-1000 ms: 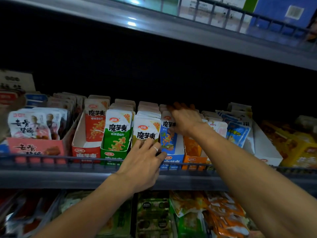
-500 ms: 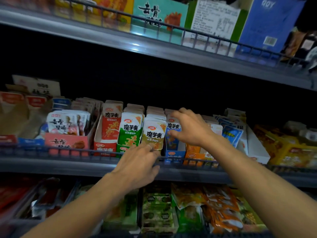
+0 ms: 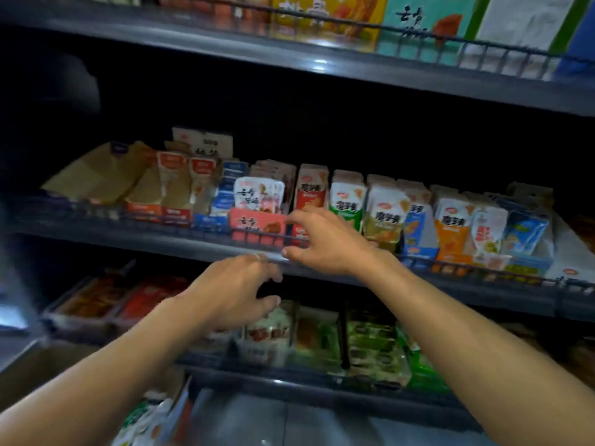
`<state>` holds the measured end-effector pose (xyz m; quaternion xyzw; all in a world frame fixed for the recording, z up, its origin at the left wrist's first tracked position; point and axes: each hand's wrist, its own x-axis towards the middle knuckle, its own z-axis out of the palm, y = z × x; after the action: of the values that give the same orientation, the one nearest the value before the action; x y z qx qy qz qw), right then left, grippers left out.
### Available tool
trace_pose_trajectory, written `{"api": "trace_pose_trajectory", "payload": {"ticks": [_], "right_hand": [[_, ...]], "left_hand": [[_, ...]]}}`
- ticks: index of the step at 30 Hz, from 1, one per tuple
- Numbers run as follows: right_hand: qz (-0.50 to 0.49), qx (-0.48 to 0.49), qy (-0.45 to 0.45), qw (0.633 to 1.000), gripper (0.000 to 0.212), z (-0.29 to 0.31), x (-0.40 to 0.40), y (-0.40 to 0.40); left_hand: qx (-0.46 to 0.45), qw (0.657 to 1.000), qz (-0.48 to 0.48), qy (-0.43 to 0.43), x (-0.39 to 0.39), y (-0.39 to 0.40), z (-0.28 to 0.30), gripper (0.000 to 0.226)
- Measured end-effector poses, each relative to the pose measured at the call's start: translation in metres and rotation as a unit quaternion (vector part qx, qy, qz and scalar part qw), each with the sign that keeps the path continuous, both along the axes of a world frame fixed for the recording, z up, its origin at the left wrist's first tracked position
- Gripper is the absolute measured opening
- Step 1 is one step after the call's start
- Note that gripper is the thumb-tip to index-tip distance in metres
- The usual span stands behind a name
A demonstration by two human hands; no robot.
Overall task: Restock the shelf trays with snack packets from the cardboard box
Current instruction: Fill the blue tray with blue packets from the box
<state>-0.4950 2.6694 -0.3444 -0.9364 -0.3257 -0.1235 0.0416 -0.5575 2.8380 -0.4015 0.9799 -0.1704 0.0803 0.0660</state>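
Both hands have pulled back off the packets; right hand (image 3: 325, 243) spread and empty by the red tray (image 3: 257, 224), left hand (image 3: 238, 294) loosely curled, empty, lower, box (image 3: 154, 416) below-left

Snack packets (image 3: 384, 214) stand upright in trays (image 3: 257, 224) side by side along the middle shelf's (image 3: 193, 244) front edge, behind its wire rail (image 3: 483, 262). More packets (image 3: 373, 349) lie on the shelf below.

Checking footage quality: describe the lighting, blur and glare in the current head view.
Head view: dim overall, the shelf's back nearly black; motion blur smears both hands, left and right, and the packet rows; small glare spots on the upper shelf edge; wide-angle bending at the frame edges.
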Motion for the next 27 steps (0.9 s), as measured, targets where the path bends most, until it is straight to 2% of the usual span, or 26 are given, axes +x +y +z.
{"api": "trace_pose_trajectory", "payload": {"ticks": [6,11,19,27], "right_hand": [[0.068,-0.023,0.077,0.994,0.062,-0.044,-0.022,0.101],[0.108,-0.025,0.151,0.982,0.057,-0.084,-0.027,0.177],[0.182,-0.048,0.207,0.96,0.052,-0.182,-0.031,0.29],[0.227,-0.082,0.278,0.93,0.048,-0.305,-0.013,0.374]], "left_hand": [[0.005,0.997,0.046,0.06,-0.05,0.091,-0.023,0.04],[0.006,0.99,0.109,0.089,-0.088,0.16,-0.059,0.025],[-0.021,0.965,0.201,0.167,-0.125,0.259,-0.159,0.032],[0.007,0.928,0.287,0.237,-0.148,0.322,-0.276,0.031]]}}
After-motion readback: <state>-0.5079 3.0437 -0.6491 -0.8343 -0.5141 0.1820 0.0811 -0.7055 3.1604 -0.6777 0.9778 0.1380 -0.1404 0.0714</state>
